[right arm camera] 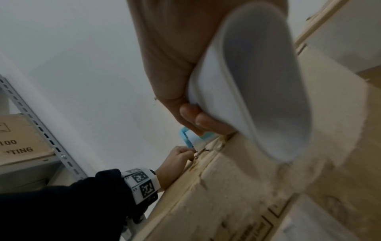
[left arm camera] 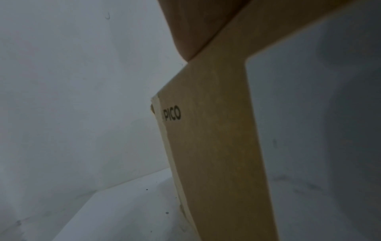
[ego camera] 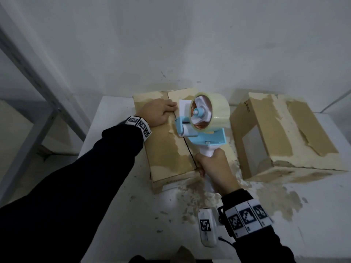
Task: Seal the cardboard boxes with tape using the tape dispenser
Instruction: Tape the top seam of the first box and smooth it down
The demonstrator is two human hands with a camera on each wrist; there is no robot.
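A worn cardboard box (ego camera: 167,149) lies on the white table (ego camera: 106,196), its two top flaps meeting at a dark centre seam. My left hand (ego camera: 157,112) lies flat on the far left flap, fingers straight and pressing down. My right hand (ego camera: 212,168) grips the white handle (right arm camera: 257,97) of a blue and white tape dispenser (ego camera: 201,126) with a clear tape roll (ego camera: 212,112). The dispenser's front roller sits over the seam near the far end of the box. In the left wrist view only the box side (left arm camera: 216,146) printed PICO shows.
A second cardboard box (ego camera: 281,133) with torn paper patches stands to the right, close to the dispenser. Paper scraps litter the table near the front. A grey metal shelf frame (ego camera: 38,95) stands at the left. The white wall (ego camera: 171,44) rises right behind the boxes.
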